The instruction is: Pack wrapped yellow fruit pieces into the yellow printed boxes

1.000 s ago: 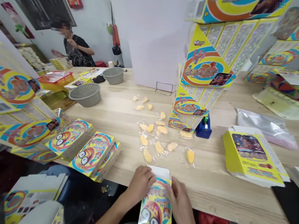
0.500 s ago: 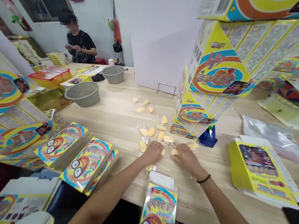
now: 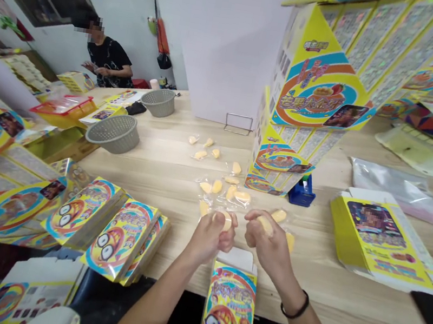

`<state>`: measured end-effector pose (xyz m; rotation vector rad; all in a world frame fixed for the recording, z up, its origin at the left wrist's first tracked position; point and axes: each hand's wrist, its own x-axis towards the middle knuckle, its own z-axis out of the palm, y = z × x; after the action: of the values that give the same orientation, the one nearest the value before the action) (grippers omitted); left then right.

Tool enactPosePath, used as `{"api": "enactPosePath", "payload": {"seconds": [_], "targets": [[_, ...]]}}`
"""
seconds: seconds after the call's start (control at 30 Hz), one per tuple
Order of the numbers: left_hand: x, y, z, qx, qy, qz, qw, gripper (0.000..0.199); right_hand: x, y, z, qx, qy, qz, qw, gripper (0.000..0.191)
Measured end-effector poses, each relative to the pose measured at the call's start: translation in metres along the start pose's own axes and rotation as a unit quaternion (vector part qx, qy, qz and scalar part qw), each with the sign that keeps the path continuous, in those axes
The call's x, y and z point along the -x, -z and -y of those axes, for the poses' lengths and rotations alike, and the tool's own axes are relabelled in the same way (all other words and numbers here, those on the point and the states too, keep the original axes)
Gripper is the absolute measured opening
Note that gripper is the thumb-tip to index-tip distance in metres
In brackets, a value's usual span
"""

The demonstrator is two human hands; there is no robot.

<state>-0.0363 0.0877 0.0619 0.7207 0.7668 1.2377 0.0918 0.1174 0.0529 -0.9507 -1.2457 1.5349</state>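
On the wooden tabletop (image 3: 147,184), near the front edge: left hand (image 3: 209,237) and right hand (image 3: 267,245) close together, palms facing each other, just above a printed yellow pouch (image 3: 229,312). Left fingers (image 3: 232,226) curled, pinching a clear sachet (image 3: 226,221) with a yellow piece inside, long axis nearly upright. Right fingers (image 3: 251,233) also curled, gripping a second clear sachet (image 3: 264,225), long axis tilted diagonally, upper end toward the left hand. Both sachets small, soft-looking, oval, film crinkled. More loose sachets (image 3: 218,187) scattered in front of the hands, some touching or overlapping, pointing in mixed directions. Pouch upright in view, white flap (image 3: 236,258) toward the hands, hanging over the table edge. Stacked pouches (image 3: 117,239) to the left, blue tape dispenser (image 3: 302,192) beside cartons (image 3: 315,79) to the right, grey plastic basket (image 3: 113,133) farther left. Co-worker (image 3: 107,57) at the far end, well apart.
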Motion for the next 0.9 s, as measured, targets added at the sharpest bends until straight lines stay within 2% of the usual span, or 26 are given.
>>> {"api": "enactPosePath", "payload": {"seconds": [0.2, 0.37, 0.47, 0.6, 0.67, 0.9], "targets": [[0.008, -0.006, -0.002, 0.016, -0.014, 0.001, 1.0, 0.049, 0.012, -0.006, 0.008, -0.174, -0.053, 0.106, 0.978, 0.041], [0.014, -0.01, -0.007, 0.032, -0.02, -0.003, 0.999, 0.048, 0.023, -0.008, 0.018, -0.249, -0.103, 0.143, 0.952, 0.044], [0.02, -0.013, -0.014, 0.081, -0.004, 0.01, 0.997, 0.049, 0.028, -0.009, 0.024, -0.278, -0.119, 0.145, 0.942, 0.042], [0.027, -0.016, -0.027, 0.142, 0.066, 0.069, 0.985, 0.072, 0.032, -0.006, 0.028, -0.299, -0.103, 0.143, 0.938, 0.042], [0.032, -0.018, -0.031, 0.146, 0.077, 0.073, 0.984, 0.075, 0.035, -0.003, 0.029, -0.307, -0.101, 0.136, 0.937, 0.038], [0.051, -0.033, -0.031, 0.103, -0.025, 0.031, 0.994, 0.049, 0.047, -0.002, 0.038, -0.313, -0.129, 0.123, 0.933, 0.04]]}}
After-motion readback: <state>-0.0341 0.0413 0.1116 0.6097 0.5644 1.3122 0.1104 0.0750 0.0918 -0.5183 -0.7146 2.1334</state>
